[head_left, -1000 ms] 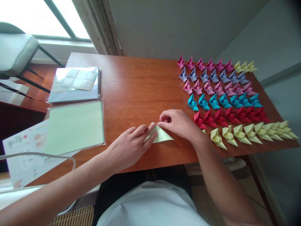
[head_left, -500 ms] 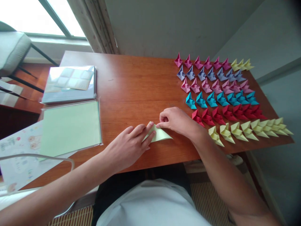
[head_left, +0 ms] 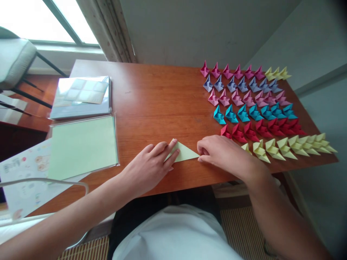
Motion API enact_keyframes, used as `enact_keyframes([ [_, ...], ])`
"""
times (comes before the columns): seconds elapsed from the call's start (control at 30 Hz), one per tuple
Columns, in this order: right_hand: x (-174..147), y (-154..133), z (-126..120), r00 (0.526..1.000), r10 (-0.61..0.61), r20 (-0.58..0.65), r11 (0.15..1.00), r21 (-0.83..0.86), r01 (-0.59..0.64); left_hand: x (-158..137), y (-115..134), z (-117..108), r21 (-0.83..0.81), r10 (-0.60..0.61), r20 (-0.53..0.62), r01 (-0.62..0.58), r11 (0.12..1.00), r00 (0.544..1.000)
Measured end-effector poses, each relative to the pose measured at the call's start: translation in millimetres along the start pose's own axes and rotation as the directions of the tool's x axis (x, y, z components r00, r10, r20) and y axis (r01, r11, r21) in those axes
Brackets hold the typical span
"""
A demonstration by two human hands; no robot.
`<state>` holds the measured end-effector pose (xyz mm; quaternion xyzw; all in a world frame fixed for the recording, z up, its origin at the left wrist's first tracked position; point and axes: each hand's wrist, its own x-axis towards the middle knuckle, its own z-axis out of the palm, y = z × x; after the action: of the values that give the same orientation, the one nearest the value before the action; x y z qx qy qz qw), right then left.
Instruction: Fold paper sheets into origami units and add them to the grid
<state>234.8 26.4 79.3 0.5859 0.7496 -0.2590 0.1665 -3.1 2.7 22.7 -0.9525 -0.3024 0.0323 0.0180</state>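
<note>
A pale yellow-green sheet of origami paper (head_left: 185, 152), folded into a triangle, lies on the table near its front edge. My left hand (head_left: 148, 168) rests on its left part with the fingers stretched out, pressing it down and covering that side. At the paper's right corner is my right hand (head_left: 221, 151), fingers curled and closed, with thumb and index finger at the tip. Just beyond it stand a red folded paper figure (head_left: 226, 132) and a yellow one, partly hidden behind the hand.
Rows of folded paper figures (head_left: 255, 112) in several colours fill the table's right side. On the left lie a pack of green paper (head_left: 84, 148), a clear-wrapped stack (head_left: 81, 110) and a printed sheet (head_left: 29, 173). A pale cable (head_left: 54, 179) crosses the lower left.
My right hand has slid right and toward me, from the triangle's top to its right corner. The paper's edge now lies straighter. My left hand has stayed in place.
</note>
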Motion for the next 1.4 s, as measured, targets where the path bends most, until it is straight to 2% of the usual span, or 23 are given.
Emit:
enact_keyframes([
  [0.1,-2,3,6,0.992,-0.061,-0.112,0.992,0.1,0.072,0,1,-1,0.0,-0.008,0.009,0.008,1.0,1.0],
  [0.27,3,-2,29,0.967,0.015,-0.255,0.998,0.068,0.003,1,8,-6,-0.002,-0.041,0.044,0.042,0.999,0.998],
  [0.4,3,-5,46,0.94,0.004,-0.341,0.995,0.091,0.028,1,17,-12,-0.046,-0.114,0.058,0.117,0.992,0.992],
  [0.53,0,-3,54,0.929,0.038,-0.369,0.945,0.314,0.086,0,27,-14,-0.166,-0.248,0.038,0.251,0.954,0.968],
  [0.6,0,-2,56,0.917,0.05,-0.396,0.885,0.444,0.144,-1,30,-12,-0.261,-0.321,0.004,0.311,0.914,0.947],
  [0.67,-1,-2,56,0.897,0.035,-0.441,0.814,0.534,0.231,-2,31,-10,-0.368,-0.416,-0.05,0.37,0.853,0.908],
  [0.77,-5,-2,54,0.855,-0.003,-0.518,0.736,0.578,0.352,-1,27,-7,-0.559,-0.602,-0.099,0.456,0.692,0.792],
  [0.83,-8,-1,51,0.833,-0.027,-0.552,0.708,0.578,0.406,1,22,-7,-0.733,-0.683,-0.055,0.435,0.523,0.729],
  [0.87,-11,-1,49,0.828,-0.043,-0.559,0.697,0.577,0.425,1,20,-7,-0.819,-0.697,-0.008,0.395,0.416,0.717],
  [0.93,-15,1,44,0.825,-0.067,-0.561,0.685,0.575,0.447,3,17,-8,-0.942,-0.676,0.11,0.294,0.164,0.729],
  [1.0,-17,3,42,0.827,-0.062,-0.558,0.683,0.58,0.443,5,17,-9,-0.975,-0.64,0.208,0.208,-0.077,0.74],
  [1.07,-17,6,41,0.829,-0.015,-0.56,0.67,0.61,0.424,9,18,-10,-0.963,-0.633,0.257,0.135,-0.235,0.73],
  [1.13,-16,8,44,0.816,0.072,-0.574,0.616,0.668,0.416,12,20,-10,-0.948,-0.658,0.276,0.083,-0.308,0.701],
  [1.3,-9,3,58,0.725,0.347,-0.595,0.384,0.795,0.469,21,24,-7,-0.902,-0.723,0.341,-0.008,-0.432,0.6],
  [1.37,-7,-3,65,0.716,0.391,-0.578,0.295,0.816,0.497,23,24,-6,-0.862,-0.729,0.381,-0.066,-0.502,0.569],
  [1.4,-6,-7,68,0.734,0.379,-0.564,0.262,0.826,0.499,23,24,-5,-0.844,-0.731,0.396,-0.095,-0.529,0.555],
])
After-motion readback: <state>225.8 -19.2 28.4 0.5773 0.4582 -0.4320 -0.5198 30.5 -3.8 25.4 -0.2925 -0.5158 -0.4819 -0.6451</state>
